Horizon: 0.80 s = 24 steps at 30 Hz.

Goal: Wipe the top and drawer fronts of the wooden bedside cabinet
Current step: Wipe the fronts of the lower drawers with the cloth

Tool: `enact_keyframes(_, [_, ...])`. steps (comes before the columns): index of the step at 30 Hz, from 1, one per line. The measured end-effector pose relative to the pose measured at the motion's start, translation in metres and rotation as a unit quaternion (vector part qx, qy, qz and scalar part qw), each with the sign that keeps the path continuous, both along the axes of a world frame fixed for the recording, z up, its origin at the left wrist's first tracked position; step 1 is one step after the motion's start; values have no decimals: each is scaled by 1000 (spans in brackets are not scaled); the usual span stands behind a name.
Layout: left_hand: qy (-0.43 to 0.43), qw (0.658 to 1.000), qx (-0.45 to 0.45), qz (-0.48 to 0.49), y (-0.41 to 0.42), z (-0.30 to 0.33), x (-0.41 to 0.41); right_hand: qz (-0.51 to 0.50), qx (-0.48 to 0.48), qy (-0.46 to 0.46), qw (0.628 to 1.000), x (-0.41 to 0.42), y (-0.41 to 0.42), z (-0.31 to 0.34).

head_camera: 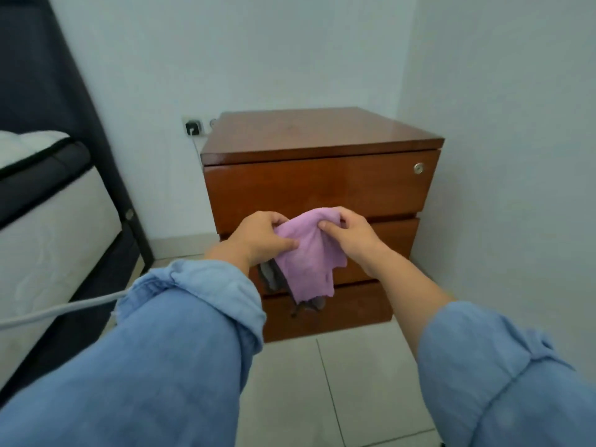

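A person in rolled-up light-blue denim sleeves (206,304) holds a soft lilac-purple cleaning cloth (306,256) out in front of a glossy reddish-brown wooden bedside cabinet (319,175) that stands in the corner of a pale blue-grey room. The left hand (261,237) grips the cloth's left side, thumb laid across the fabric and fingers curled behind it; the right hand (348,233) pinches the upper right edge, thumb on top and fingers tucked round the fold. The two hands are close together, with only the bunched top of the cloth between them, and the rest of it hangs down loose in front of the middle and lower drawer fronts. Whether it touches the wood cannot be told. The flat cabinet top (309,130) shines under the light, and the uppermost drawer front carries a small round silver lock (418,168) near its right end. On the wall just left of the cabinet sits a white socket with a black plug (193,126). At the far left stands a bed with a white quilted mattress (48,221) in a dark frame, and pale floor tiles (309,382) spread below.
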<state>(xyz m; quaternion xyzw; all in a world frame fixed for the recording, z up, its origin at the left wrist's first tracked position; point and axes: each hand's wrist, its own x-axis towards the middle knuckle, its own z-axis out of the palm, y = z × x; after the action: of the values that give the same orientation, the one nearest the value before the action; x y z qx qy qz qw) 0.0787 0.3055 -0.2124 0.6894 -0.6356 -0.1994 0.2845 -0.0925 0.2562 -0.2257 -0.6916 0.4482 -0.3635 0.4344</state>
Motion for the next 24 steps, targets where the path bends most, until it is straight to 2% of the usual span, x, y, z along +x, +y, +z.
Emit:
enact_keyframes(2, [-16,1000,-18,-11,-9,29,-14,-33,-30,-28,999,-19,-6,26])
enact_keyframes(6, [-3,993,-117,-8,-36,85,-42,-74,-68,-69,993,-50,-30,79])
enact_keyframes(9, [55,979,-198,12,-61,126,-65,-100,-104,-101,984,-70,-54,122])
enact_keyframes(13, [139,956,-258,20,-105,169,-89,-125,-162,-124,971,-87,-93,175])
enact_keyframes(16, [172,941,-292,12,-143,195,-102,-133,-171,-142,966,-95,-128,209])
enact_keyframes(24, [180,904,-387,-12,-232,249,-111,-136,-187,-210,950,-88,-209,260])
